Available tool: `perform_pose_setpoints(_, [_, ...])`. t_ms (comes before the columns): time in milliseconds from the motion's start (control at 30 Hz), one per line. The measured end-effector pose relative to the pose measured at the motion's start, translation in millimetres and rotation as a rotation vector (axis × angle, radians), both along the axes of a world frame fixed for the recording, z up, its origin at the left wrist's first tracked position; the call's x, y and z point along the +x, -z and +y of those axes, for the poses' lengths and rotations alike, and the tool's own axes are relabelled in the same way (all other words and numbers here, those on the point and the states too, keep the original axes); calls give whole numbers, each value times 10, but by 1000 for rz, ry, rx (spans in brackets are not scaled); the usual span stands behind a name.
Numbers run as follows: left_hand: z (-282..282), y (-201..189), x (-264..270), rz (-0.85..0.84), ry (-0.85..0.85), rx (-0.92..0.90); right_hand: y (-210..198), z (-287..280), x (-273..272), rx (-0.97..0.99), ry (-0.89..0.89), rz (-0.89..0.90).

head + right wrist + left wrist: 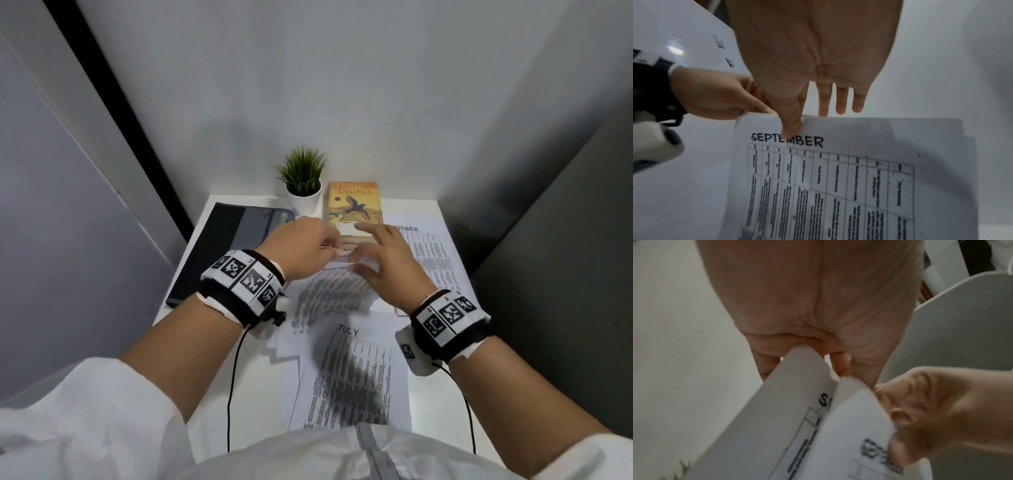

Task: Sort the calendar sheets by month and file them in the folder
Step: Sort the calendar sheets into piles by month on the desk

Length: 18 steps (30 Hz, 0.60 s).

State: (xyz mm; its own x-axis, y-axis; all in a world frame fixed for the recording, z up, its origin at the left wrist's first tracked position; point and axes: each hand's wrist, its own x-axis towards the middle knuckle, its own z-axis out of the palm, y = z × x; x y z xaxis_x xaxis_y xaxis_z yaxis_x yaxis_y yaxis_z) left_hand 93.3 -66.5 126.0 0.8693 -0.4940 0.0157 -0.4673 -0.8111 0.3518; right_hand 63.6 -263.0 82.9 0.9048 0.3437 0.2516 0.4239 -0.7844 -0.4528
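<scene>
The left hand (807, 308) pinches the top edge of a printed sheet (781, 426) at its fingertips; beside that grip, the right hand (941, 415) grips an overlapping sheet (851, 434).

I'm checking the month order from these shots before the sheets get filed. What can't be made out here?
- Right-hand sheet, head view: title reads only "TOBER"; the right hand covers its start.
- Second lifted sheet, left wrist view: its heading is blurred, unreadable.
- Sheets behind the September sheet, right wrist view: only blank edges show.
- July sheet, head view: table text is too small and shadowed.
</scene>
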Motion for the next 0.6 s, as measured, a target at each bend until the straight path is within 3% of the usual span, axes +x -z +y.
perform_pose_setpoints(100, [18,-159,-17,101,-64,-341,-220,3,134,21,27,6])
perform_pose_setpoints(267, [145,-70,-34,48,-229,-1046,-621,-101,291,160,100,-192])
perform_pose_setpoints(433, [-40,332,-32,-32,-376,-1027,-725,-38,380,229,104,-275])
perform_pose_setpoints(533, [-85,448,121,-32,-516,-1047,-569,-134,440,363,349,-444])
perform_pose_setpoints(600, [-45,493,227,-36,-563,-1102,-385,-304,486,516,536,-428])
